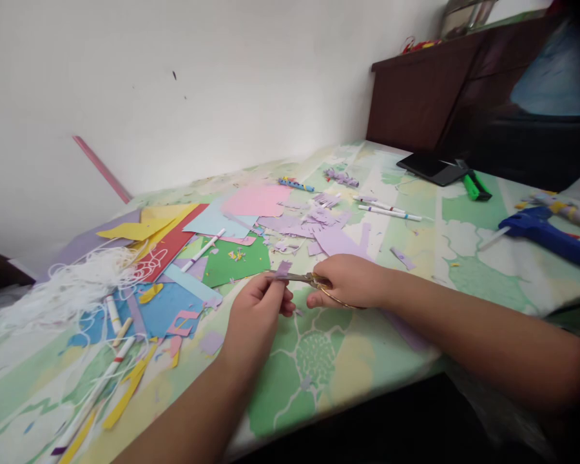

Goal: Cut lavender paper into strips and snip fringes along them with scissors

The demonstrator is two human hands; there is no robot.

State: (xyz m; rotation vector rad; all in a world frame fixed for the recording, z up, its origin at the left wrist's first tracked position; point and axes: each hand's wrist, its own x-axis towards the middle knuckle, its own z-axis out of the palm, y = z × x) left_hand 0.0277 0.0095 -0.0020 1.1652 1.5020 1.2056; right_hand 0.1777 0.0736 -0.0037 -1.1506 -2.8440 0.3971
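Note:
My right hand (350, 281) grips a pair of scissors (314, 279) by gold-coloured handles, blades pointing left. Between the fingers of my left hand (261, 299) is a small piece of purple paper (283, 269), and the scissor blades lie across it. Whether the blades are closed on the paper I cannot tell. Just beyond my hands lie a larger purple sheet (341, 242) and fringed purple scraps (319, 219). A green sheet (236, 261) with tiny yellow bits on it is left of them.
White string (77, 283) is heaped at left over coloured paper sheets and markers. White markers (389, 211) lie at back right. A dark tablet-like device (430, 169), a green-handled cutter (476, 185) and a blue glue gun (551, 235) are on the right. A wall (198, 84) stands behind the table.

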